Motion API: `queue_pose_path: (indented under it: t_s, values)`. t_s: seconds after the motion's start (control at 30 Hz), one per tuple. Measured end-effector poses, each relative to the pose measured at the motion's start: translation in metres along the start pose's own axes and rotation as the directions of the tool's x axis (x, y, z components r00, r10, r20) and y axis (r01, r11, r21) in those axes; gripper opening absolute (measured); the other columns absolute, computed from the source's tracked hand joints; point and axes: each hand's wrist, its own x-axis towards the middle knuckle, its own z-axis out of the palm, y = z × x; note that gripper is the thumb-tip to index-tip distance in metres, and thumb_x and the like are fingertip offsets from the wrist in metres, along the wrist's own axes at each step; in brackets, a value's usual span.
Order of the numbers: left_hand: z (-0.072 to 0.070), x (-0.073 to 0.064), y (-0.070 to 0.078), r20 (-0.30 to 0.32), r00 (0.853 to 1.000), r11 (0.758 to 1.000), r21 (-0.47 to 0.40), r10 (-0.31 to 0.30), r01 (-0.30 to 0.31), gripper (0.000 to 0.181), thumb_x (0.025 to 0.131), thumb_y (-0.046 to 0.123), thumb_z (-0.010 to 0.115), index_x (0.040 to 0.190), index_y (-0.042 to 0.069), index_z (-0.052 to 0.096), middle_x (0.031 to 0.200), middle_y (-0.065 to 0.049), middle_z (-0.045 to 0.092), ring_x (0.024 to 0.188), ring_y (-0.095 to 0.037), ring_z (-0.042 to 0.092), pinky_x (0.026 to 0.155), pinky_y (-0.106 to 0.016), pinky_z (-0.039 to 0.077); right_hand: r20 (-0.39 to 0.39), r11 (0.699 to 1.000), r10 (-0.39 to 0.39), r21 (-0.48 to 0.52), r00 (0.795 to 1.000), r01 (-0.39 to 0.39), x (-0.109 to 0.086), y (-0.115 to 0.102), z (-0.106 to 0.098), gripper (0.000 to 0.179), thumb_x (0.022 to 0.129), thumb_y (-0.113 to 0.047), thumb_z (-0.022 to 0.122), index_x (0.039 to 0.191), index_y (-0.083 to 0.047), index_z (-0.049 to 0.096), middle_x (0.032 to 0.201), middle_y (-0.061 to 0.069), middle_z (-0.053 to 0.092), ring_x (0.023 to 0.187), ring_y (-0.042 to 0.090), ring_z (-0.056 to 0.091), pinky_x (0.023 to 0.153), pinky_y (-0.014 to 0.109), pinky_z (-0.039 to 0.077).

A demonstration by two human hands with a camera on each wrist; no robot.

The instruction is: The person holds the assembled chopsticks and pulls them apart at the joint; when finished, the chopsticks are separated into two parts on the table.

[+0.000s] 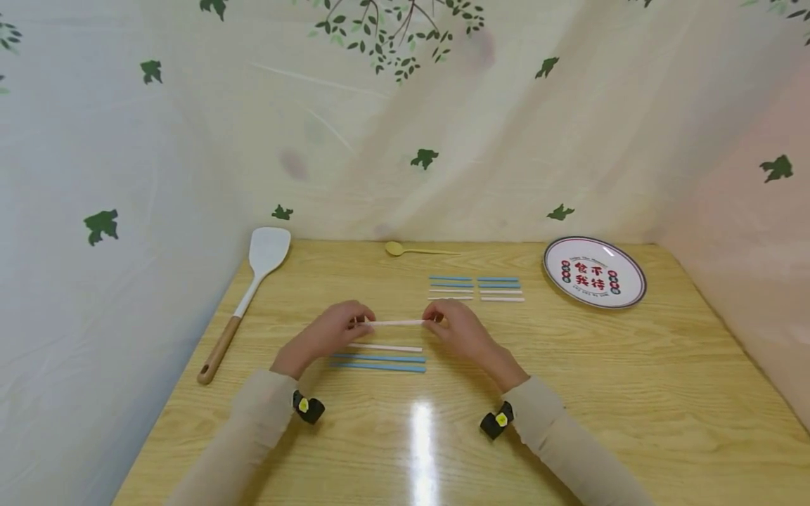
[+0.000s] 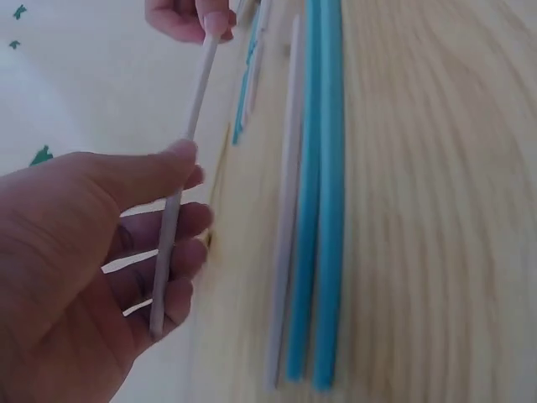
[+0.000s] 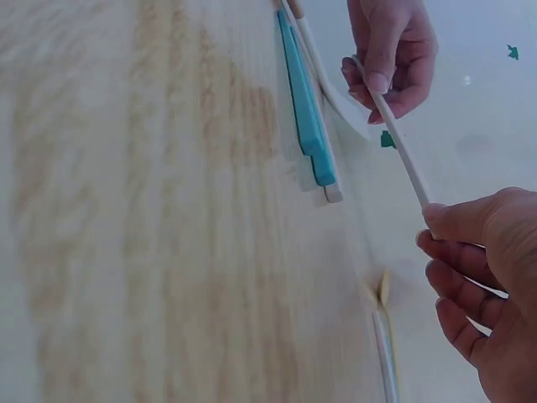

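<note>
A pale pinkish-white chopstick [image 1: 399, 323] is held level between both hands, above the table. My left hand [image 1: 338, 328] pinches it between thumb and fingers; in the left wrist view its thinner end runs down across the curled fingers. The other end sits in the pinch of my right hand [image 1: 464, 332], at the thumb and index fingertips [image 3: 435, 214]. Just in front, another pale chopstick [image 1: 392, 348] and two blue chopsticks [image 2: 331, 210] lie side by side on the table. The left hand hides part of the pale one's left end in the head view.
Behind the hands lie two groups of shorter-looking blue sticks [image 1: 498, 284] and pale sticks [image 1: 502, 299]. A yellow spoon [image 1: 395, 249] lies at the back edge. A white spatula [image 1: 268, 249] with a wooden handle is at left, a printed plate [image 1: 595, 299] at right. Fabric walls surround the table.
</note>
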Motion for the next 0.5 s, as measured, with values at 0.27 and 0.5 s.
queue_pose_path:
  t_s: [0.27,0.5]
  values:
    - [0.005,0.018,0.023,0.008,0.996,0.995,0.051,0.09,-0.09,0.008,0.095,0.015,0.059,0.093,0.01,0.065,0.086,0.001,0.061,0.075,-0.009,0.053,0.07,-0.027,0.047,0.066,0.997,-0.078,0.023,0.995,0.076,0.0,-0.014,-0.004,0.016,0.092,-0.018,0.065,0.105,-0.009,0.068,0.099,0.003,0.067,0.088,0.015,0.061,0.077,0.032,0.052]
    - [0.007,0.027,0.042,0.032,0.995,0.994,0.055,0.094,-0.095,0.01,0.097,0.016,0.057,0.097,0.01,0.065,0.089,0.0,0.06,0.08,-0.01,0.056,0.073,-0.028,0.05,0.136,0.995,-0.084,-0.042,0.987,0.091,0.007,-0.024,-0.004,0.018,0.096,-0.023,0.058,0.104,-0.011,0.069,0.096,0.001,0.069,0.083,0.011,0.062,0.073,0.028,0.051]
